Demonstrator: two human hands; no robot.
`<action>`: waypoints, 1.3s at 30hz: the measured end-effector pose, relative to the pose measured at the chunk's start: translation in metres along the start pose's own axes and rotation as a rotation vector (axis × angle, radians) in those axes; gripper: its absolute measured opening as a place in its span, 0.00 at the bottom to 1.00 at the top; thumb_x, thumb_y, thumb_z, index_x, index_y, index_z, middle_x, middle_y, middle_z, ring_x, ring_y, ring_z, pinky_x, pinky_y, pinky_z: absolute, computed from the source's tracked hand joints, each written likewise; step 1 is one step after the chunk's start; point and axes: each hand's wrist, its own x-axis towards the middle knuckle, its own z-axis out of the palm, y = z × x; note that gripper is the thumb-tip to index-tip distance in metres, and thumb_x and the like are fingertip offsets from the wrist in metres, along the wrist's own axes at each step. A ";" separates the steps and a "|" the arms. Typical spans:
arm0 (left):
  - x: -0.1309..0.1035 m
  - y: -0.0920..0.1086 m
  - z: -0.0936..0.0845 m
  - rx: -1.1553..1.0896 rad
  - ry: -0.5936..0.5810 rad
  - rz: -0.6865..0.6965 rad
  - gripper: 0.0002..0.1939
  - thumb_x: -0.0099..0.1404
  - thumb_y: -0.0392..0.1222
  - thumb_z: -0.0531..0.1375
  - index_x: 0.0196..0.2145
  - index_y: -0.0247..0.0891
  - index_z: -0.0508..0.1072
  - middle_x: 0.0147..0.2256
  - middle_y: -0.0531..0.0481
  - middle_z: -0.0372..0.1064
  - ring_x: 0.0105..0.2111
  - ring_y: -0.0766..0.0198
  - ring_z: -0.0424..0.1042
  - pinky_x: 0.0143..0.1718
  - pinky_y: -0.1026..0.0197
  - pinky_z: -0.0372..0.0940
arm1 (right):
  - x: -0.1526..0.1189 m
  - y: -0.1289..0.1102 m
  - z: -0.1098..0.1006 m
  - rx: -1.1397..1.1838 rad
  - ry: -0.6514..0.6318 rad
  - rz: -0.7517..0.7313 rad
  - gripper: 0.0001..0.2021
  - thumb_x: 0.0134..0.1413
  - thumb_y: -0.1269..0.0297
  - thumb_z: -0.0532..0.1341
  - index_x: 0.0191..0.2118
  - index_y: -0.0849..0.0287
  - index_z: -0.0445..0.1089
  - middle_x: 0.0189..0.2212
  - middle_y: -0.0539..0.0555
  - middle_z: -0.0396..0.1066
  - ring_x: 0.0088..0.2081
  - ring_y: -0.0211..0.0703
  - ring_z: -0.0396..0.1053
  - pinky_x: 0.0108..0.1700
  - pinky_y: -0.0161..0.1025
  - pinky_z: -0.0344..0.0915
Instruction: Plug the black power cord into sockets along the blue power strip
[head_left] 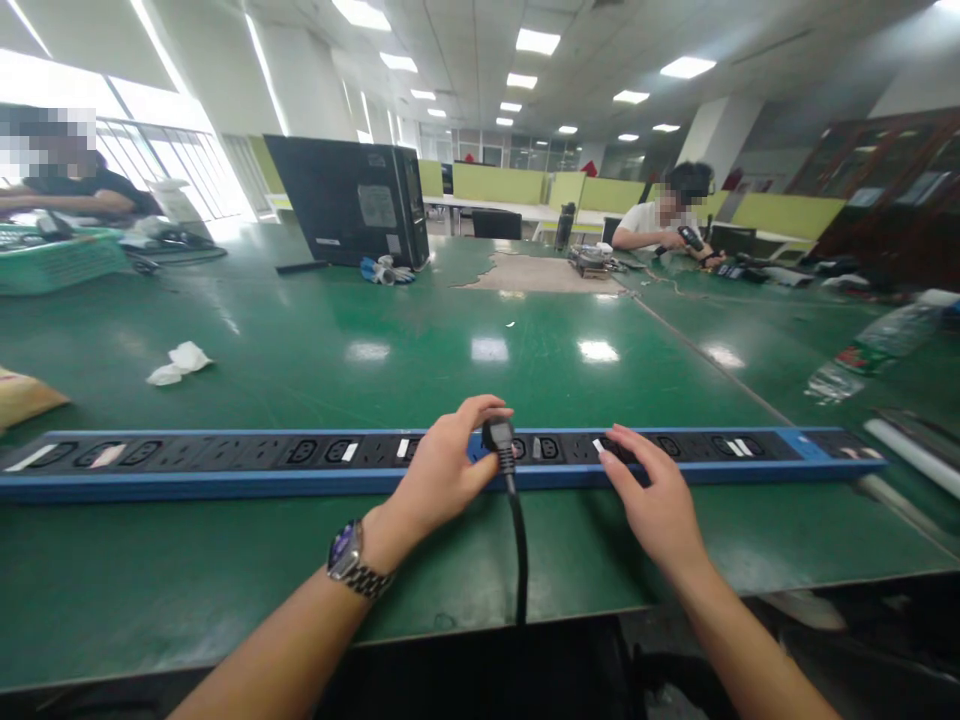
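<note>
A long blue power strip [232, 485] with a black socket face lies across the table in front of me. My left hand [442, 460], with a watch on its wrist, grips a black power plug [498, 434] over the middle of the strip. The plug's black cord [520, 560] hangs down over the table's front edge. My right hand [652, 490] rests at the strip further right, thumb and fingers apart and curved, fingertips beside a white label [598, 447]. Whether those fingertips press on the strip I cannot tell. Several sockets carry white labels.
On the green table [300, 340] stand a black computer case [352, 200], gloves [386, 270], crumpled tissue [180, 362] and a green basket [64, 262]. A plastic bottle [874, 345] lies at right. One person [667, 220] works at the far right, another [75, 180] at the left.
</note>
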 end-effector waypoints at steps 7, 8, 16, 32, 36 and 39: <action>0.014 0.022 0.045 0.176 -0.107 0.160 0.40 0.64 0.40 0.60 0.68 0.43 0.47 0.57 0.42 0.69 0.56 0.53 0.68 0.56 0.48 0.63 | 0.019 -0.052 -0.007 0.084 -0.317 0.084 0.22 0.60 0.51 0.57 0.53 0.57 0.73 0.26 0.53 0.76 0.27 0.44 0.73 0.31 0.39 0.66; 0.014 0.018 0.046 0.244 -0.108 0.129 0.39 0.65 0.44 0.61 0.68 0.41 0.49 0.58 0.40 0.68 0.58 0.50 0.66 0.57 0.46 0.62 | 0.025 -0.048 -0.008 0.023 -0.307 0.080 0.20 0.60 0.52 0.56 0.50 0.58 0.75 0.25 0.53 0.76 0.27 0.45 0.73 0.30 0.39 0.66; 0.000 -0.003 0.038 0.590 -0.165 0.073 0.31 0.64 0.60 0.60 0.58 0.38 0.66 0.54 0.39 0.69 0.54 0.45 0.67 0.55 0.43 0.58 | 0.063 -0.024 -0.010 -0.364 -0.448 -0.076 0.17 0.57 0.56 0.56 0.40 0.55 0.80 0.28 0.54 0.79 0.29 0.48 0.75 0.32 0.41 0.67; 0.002 0.007 0.045 0.788 -0.186 0.060 0.38 0.65 0.62 0.59 0.64 0.37 0.59 0.56 0.40 0.67 0.53 0.47 0.65 0.55 0.44 0.58 | 0.054 -0.041 -0.014 -0.398 -0.464 0.045 0.21 0.59 0.54 0.54 0.48 0.59 0.78 0.31 0.55 0.79 0.31 0.47 0.75 0.35 0.40 0.65; 0.002 0.006 0.046 0.794 -0.185 0.048 0.38 0.65 0.63 0.58 0.64 0.38 0.58 0.57 0.40 0.66 0.53 0.47 0.65 0.55 0.44 0.57 | 0.050 -0.039 -0.010 -0.331 -0.473 0.103 0.21 0.58 0.52 0.55 0.47 0.58 0.78 0.24 0.53 0.76 0.26 0.45 0.73 0.32 0.39 0.64; 0.003 0.006 0.047 0.792 -0.183 0.048 0.39 0.64 0.62 0.59 0.64 0.38 0.58 0.56 0.40 0.67 0.53 0.47 0.65 0.55 0.44 0.57 | 0.051 -0.047 -0.019 -0.223 -0.373 0.135 0.20 0.56 0.52 0.57 0.45 0.59 0.79 0.20 0.51 0.73 0.22 0.41 0.69 0.27 0.37 0.62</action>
